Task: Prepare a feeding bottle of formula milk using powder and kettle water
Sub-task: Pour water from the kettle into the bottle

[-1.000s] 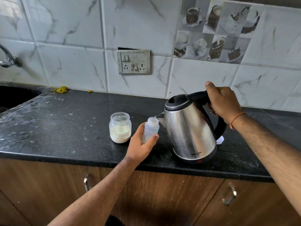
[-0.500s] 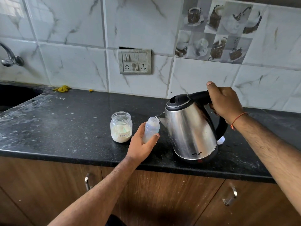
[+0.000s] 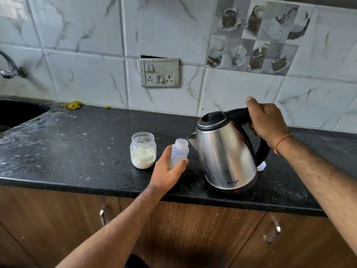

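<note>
A small clear feeding bottle with no cap stands on the black counter, and my left hand is wrapped around its lower half. My right hand grips the black handle of a steel kettle, which leans left with its spout just beside the bottle's open mouth. I cannot tell whether water is flowing. To the left of the bottle stands an open glass jar of white formula powder with a handwritten label.
A small white object peeks out behind the kettle's base. A switch and socket plate is on the tiled wall. A sink and tap lie at far left. Wooden cabinet doors with metal handles run below.
The kettle's spout has drawn slightly back from over the bottle's mouth to just beside it. Both hands keep their grips and the jar has not moved.
</note>
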